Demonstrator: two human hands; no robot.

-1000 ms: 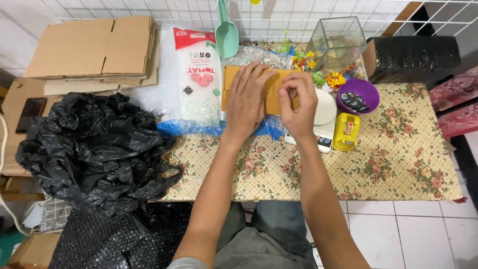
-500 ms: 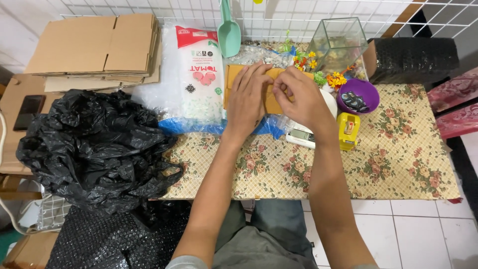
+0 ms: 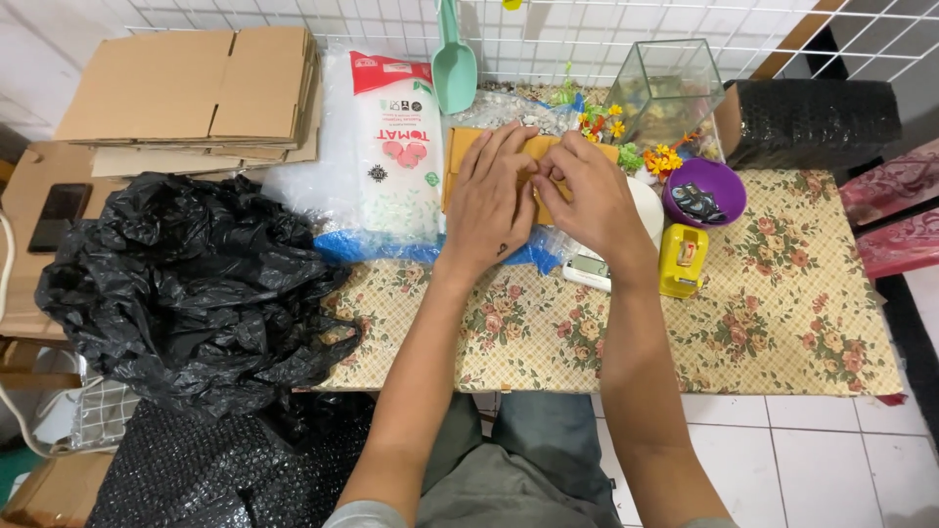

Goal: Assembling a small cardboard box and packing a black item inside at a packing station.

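Your left hand [image 3: 494, 200] and right hand [image 3: 592, 200] press flat on a small tan cardboard box [image 3: 460, 161] at the table's far side. Just left of it lies a white plastic bag [image 3: 396, 147] with a red top band and red round marks. Flattened brown cartons [image 3: 196, 83] are stacked at far left, a dark phone screen [image 3: 61, 215] beside them. By your right wrist sits a white scale's pale grey display [image 3: 590, 266].
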